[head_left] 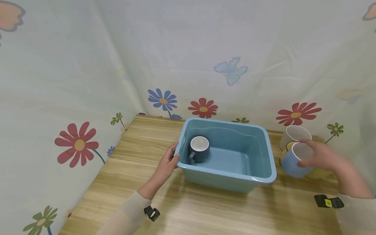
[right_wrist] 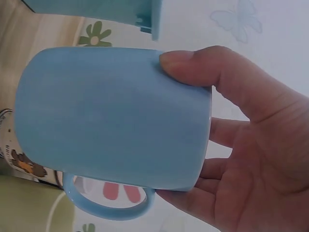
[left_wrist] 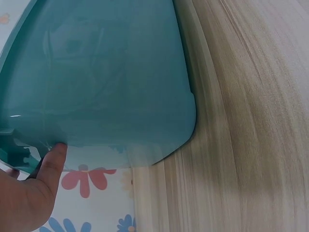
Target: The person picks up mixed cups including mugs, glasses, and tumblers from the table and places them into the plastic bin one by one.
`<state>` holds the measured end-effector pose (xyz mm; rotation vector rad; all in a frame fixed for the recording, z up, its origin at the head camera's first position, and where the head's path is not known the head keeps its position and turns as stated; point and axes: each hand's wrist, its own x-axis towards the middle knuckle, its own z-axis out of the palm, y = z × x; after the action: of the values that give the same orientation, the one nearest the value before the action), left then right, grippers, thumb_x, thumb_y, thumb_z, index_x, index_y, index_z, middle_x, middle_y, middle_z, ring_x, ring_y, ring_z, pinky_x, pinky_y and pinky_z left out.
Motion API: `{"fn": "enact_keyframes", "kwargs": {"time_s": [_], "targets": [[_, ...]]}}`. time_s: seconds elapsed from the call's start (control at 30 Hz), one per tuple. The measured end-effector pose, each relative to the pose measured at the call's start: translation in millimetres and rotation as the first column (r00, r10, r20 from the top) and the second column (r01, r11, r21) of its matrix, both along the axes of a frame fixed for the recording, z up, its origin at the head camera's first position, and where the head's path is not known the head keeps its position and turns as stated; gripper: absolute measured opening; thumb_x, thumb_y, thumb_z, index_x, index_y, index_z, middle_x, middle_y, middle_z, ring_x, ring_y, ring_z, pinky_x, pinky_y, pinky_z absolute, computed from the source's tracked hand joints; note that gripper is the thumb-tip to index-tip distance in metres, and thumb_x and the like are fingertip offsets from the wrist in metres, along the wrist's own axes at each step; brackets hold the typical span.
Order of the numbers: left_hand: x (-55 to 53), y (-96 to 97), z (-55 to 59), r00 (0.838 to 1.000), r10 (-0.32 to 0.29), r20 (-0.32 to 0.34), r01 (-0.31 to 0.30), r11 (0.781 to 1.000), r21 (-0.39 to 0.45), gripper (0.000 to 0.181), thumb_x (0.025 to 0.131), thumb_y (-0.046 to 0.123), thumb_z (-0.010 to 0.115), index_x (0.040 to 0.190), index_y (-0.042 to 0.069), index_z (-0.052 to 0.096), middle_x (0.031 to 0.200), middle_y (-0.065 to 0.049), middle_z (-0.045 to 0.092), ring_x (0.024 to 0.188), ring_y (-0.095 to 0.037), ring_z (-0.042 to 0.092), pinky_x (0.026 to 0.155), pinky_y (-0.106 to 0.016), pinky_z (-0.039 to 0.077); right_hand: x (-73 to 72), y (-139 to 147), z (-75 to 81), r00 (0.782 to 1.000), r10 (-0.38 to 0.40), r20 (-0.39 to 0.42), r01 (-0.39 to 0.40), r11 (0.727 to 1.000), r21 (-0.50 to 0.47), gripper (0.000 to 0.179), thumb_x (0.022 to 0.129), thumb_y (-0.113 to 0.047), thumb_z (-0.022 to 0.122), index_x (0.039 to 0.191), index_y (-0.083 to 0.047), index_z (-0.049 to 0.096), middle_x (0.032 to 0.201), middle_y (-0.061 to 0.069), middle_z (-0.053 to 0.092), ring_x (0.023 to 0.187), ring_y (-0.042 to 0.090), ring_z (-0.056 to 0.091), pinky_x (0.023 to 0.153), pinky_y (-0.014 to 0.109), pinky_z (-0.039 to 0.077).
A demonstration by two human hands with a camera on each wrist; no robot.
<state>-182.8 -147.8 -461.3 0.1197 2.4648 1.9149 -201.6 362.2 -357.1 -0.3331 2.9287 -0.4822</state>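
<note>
A teal plastic bin (head_left: 217, 181) stands on the wooden table. My left hand (head_left: 165, 166) grips its left rim; in the left wrist view, a finger (left_wrist: 54, 162) lies against the bin's outer wall. Inside the bin, at its left end, a dark blue-grey mug (head_left: 201, 156) with a white interior stands upright. Right of the bin, my right hand (head_left: 324, 158) holds a light blue mug (head_left: 295, 166) by its rim, thumb on the outer side. The right wrist view shows this mug's handle (right_wrist: 108, 211) free of the fingers.
Behind the light blue mug stand a whitish cup (head_left: 284, 141) and a cup with a cartoon print (right_wrist: 24, 162). A yellow-green mug (right_wrist: 29, 205) is beside them. A flowered cloth (head_left: 176, 49) borders the table (head_left: 141, 150) at the back and left.
</note>
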Motion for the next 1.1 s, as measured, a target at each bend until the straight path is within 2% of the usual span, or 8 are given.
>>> {"fn": "enact_keyframes", "kwargs": {"time_s": [0.23,0.4,0.57,0.93,1.1], "targets": [[0.6,-0.2,-0.4,1.000,-0.005,-0.008,0.005,1.000,0.013,0.054,0.106,0.010,0.045,0.158,0.003,0.033,0.156,-0.029,0.045,0.129,-0.045,0.058,0.084,-0.036,0.058,-2.0,1.7,16.3,1.000,-0.015,0.020,0.015,0.999,0.029,0.091,0.076,-0.027,0.085,0.139,0.019,0.040,0.135,0.050,0.044,0.112,0.061,0.049,0.089,0.073,0.047],[0.9,-0.5,-0.9,1.000,-0.001,-0.002,0.001,1.000,0.002,0.054,0.106,0.011,0.045,0.158,0.004,0.033,0.156,-0.029,0.046,0.129,-0.045,0.058,0.084,-0.037,0.059,-4.3,-0.3,32.1,0.999,-0.030,0.022,0.029,0.997,0.073,0.094,0.077,-0.031,0.084,0.142,0.017,0.036,0.134,0.051,0.044,0.111,0.064,0.050,0.087,0.073,0.048],[0.6,-1.2,-1.7,1.000,-0.002,-0.002,0.002,1.000,0.006,0.054,0.106,0.012,0.045,0.158,0.005,0.033,0.156,-0.029,0.046,0.129,-0.046,0.057,0.084,-0.036,0.058,-8.0,-3.4,43.9,0.999,-0.031,0.011,0.029,0.994,0.104,0.097,0.077,-0.033,0.085,0.143,0.017,0.035,0.138,0.052,0.039,0.117,0.067,0.045,0.092,0.077,0.044],[-0.1,-1.0,-1.2,1.000,-0.006,-0.008,0.006,1.000,0.026,0.054,0.106,0.011,0.044,0.158,0.004,0.033,0.157,-0.029,0.044,0.130,-0.047,0.056,0.086,-0.037,0.058,-14.9,-11.3,61.3,1.000,0.001,-0.015,0.001,0.993,0.121,0.099,0.077,-0.034,0.085,0.145,0.016,0.034,0.137,0.050,0.044,0.114,0.064,0.051,0.089,0.073,0.048],[0.2,-1.3,-2.0,1.000,-0.014,-0.009,0.014,0.999,0.039,0.054,0.106,0.010,0.044,0.158,0.004,0.032,0.157,-0.029,0.043,0.132,-0.048,0.055,0.088,-0.038,0.059,-16.5,-18.7,67.2,1.000,0.010,-0.001,-0.010,0.996,0.086,0.096,0.078,-0.031,0.086,0.148,0.010,0.035,0.135,0.048,0.047,0.106,0.061,0.056,0.080,0.066,0.054]]}}
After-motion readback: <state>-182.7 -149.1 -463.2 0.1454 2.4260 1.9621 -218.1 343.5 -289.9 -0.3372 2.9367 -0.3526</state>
